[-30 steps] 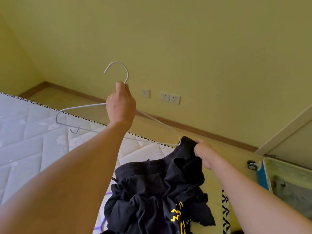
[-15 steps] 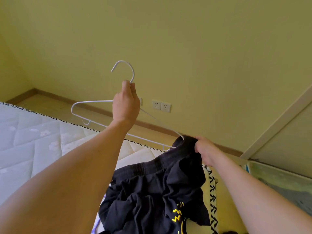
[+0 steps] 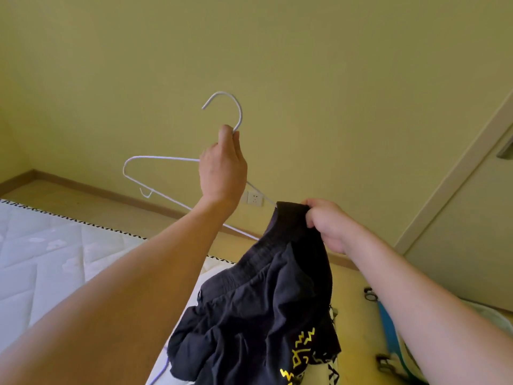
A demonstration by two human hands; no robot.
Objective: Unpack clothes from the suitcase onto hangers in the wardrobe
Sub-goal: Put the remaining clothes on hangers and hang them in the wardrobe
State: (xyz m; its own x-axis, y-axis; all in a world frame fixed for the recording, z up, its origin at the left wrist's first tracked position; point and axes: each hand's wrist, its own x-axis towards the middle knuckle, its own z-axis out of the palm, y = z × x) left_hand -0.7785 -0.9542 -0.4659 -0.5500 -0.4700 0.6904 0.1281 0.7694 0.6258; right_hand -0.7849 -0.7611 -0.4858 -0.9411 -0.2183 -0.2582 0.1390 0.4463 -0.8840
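Observation:
My left hand (image 3: 223, 168) grips a white wire hanger (image 3: 155, 173) at its neck and holds it up before the yellow wall, hook pointing up. My right hand (image 3: 326, 223) pinches the top edge of a black garment (image 3: 258, 309) with a yellow zigzag print. The garment's edge covers the hanger's right end, and the rest of it hangs down in folds. The blue-edged suitcase (image 3: 388, 332) shows only as a sliver at the lower right, partly behind my right arm.
A white quilted mattress (image 3: 50, 259) with a black-and-white trim lies at the left and below. A wall socket (image 3: 254, 197) sits behind my left wrist. A pale door (image 3: 472, 218) with a frame stands at the right. Wooden floor runs along the wall.
Both hands have risen and shifted right. The garment's edge now sits over the hanger's right end, and the hanger is tilted more steeply down to the right.

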